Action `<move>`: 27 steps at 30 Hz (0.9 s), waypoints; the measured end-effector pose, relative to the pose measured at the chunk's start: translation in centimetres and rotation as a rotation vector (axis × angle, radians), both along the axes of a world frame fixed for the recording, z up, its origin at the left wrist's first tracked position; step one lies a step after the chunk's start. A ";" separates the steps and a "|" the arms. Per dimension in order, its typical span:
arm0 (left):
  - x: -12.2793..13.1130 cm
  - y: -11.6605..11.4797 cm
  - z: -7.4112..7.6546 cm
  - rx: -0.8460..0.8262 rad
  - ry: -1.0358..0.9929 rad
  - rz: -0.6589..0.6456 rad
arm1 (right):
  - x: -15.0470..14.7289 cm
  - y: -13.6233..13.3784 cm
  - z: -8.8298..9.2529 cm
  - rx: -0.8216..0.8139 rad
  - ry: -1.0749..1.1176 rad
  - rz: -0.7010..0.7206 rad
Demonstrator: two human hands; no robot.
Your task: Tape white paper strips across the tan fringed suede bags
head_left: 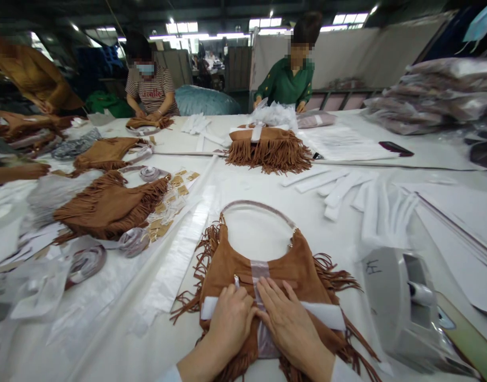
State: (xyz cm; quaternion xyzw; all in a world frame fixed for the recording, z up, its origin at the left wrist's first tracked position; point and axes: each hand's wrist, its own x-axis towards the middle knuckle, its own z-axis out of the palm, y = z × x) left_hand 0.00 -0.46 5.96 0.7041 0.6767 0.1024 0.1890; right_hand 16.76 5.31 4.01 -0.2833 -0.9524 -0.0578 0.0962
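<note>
A brown suede bag with long fringe (291,265) lies on the white table (259,185) in front of me, its wrapped handle arching away. A clear plastic strip (260,273) runs down its middle and a white paper band (323,313) crosses its front. My left hand (229,321) rests on the band with fingers curled, pressing at the strip. My right hand (289,321) lies flat beside it, fingers stretched out over the strip and band.
A tape dispenser (402,307) stands at my right. White paper strips (347,191) lie beyond it. More fringed bags (108,207) (269,148) and small tags (167,207) are spread at left and centre. Three people work across the table. Wrapped bags (434,95) are stacked at far right.
</note>
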 end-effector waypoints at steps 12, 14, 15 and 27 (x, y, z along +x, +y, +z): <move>-1.7 1.2 -2.5 0.172 0.173 -0.327 | 0.5 1.8 -0.7 0.021 -0.019 0.062; -1.9 1.3 -3.2 0.137 0.165 -0.350 | 0.6 2.3 -0.7 -0.021 -0.023 0.072; -2.0 1.4 -3.5 0.133 0.161 -0.358 | 0.6 2.5 -0.7 -0.043 -0.028 0.070; -2.5 1.1 -3.8 0.462 0.149 -0.196 | 0.7 1.7 1.1 -0.284 -0.012 0.004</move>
